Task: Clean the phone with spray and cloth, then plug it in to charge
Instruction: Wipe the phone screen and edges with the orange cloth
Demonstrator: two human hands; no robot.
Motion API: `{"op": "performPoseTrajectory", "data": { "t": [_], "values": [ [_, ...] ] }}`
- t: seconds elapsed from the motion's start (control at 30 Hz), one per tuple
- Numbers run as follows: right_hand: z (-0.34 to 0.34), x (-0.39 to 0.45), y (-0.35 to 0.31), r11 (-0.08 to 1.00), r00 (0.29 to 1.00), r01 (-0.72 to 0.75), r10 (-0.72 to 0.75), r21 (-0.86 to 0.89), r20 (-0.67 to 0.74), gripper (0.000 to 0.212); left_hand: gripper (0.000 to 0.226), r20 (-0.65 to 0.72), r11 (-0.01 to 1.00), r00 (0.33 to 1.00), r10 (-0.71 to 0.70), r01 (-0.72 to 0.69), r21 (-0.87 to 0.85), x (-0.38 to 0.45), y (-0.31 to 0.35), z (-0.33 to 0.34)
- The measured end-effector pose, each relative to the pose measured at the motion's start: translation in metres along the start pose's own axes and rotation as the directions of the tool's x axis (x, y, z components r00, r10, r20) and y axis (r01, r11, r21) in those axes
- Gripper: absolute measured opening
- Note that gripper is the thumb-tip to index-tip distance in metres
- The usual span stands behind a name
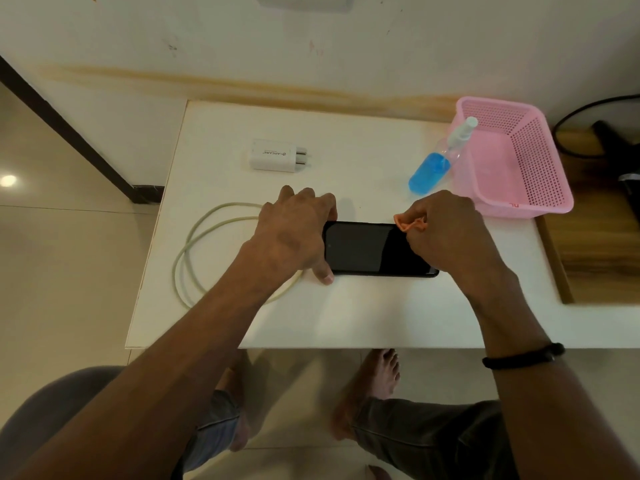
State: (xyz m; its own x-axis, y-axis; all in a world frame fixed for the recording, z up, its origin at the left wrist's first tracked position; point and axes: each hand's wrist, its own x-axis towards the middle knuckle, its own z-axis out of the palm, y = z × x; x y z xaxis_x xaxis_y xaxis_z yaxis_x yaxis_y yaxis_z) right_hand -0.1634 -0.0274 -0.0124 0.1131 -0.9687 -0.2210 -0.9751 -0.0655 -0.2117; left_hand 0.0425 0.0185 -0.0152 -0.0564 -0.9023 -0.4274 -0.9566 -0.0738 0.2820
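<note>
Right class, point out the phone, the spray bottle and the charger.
phone (pixel 370 249), head view, middle of the dark screen.
spray bottle (pixel 429 173), head view, blue lower body.
charger (pixel 270 154), head view, white top face.

Dim, warm indoor light — soft shadows, wide-angle bending at the edges (a lamp's glare spot on the floor (pixel 8 180)).

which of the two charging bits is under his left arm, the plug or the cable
The coiled white cable: the left hand and forearm cross over its loop. The white charger plug lies apart, farther back on the table.
</note>
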Motion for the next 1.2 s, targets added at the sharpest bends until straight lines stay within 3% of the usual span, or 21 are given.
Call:
{"op": "performPoseTrajectory", "data": {
  "t": [0.17, 0.43, 0.63, 0.83, 0.9, 1.0, 1.1, 1.2],
  "values": [
    [-0.002, -0.002, 0.001, 0.999, 0.999, 0.028, -0.027, -0.024, 0.021, 0.030, 0.091, -0.021, 1.000, 0.999, -0.031, 0.031, -0.004, 0.001, 0.002, 0.001],
    [-0.002, -0.018, 0.002, 0.973, 0.982, 0.101, -0.131, 0.207, 0.134, 0.017, 0.093, -0.030, 0.998, 0.998, -0.060, 0.060, 0.010, -0.001, 0.004, 0.002],
    [0.001, -0.030, 0.001, 0.973, 0.921, 0.202, -0.227, 0.111, 0.316, 0.016, 0.090, -0.034, 0.998, 0.998, -0.059, 0.059, 0.005, -0.001, 0.005, 0.003],
    [-0.017, -0.032, 0.014, 0.930, 0.798, 0.221, -0.345, 0.293, 0.494, 0.027, 0.089, 0.001, 0.999, 0.999, -0.038, 0.038, 0.004, -0.002, 0.004, 0.001],
    [-0.027, -0.030, 0.020, 0.890, 0.865, 0.156, -0.332, 0.428, 0.377, 0.027, 0.090, 0.017, 0.999, 0.999, -0.034, 0.034, 0.013, -0.002, 0.004, 0.000],
    [-0.030, -0.023, 0.029, 0.798, 0.995, 0.022, -0.073, 0.603, 0.060, 0.009, 0.093, 0.025, 0.999, 0.999, -0.033, 0.032, 0.036, -0.003, 0.005, 0.000],
    [-0.022, -0.018, 0.033, 0.853, 0.983, -0.027, 0.119, 0.521, -0.143, 0.007, 0.094, 0.030, 0.999, 0.999, -0.030, 0.029, 0.035, -0.003, 0.004, 0.001],
    [-0.010, -0.015, 0.031, 0.940, 0.979, -0.088, 0.142, 0.330, -0.144, 0.018, 0.096, 0.035, 0.999, 0.999, -0.032, 0.030, 0.037, -0.003, 0.004, 0.001]
  ]
}}
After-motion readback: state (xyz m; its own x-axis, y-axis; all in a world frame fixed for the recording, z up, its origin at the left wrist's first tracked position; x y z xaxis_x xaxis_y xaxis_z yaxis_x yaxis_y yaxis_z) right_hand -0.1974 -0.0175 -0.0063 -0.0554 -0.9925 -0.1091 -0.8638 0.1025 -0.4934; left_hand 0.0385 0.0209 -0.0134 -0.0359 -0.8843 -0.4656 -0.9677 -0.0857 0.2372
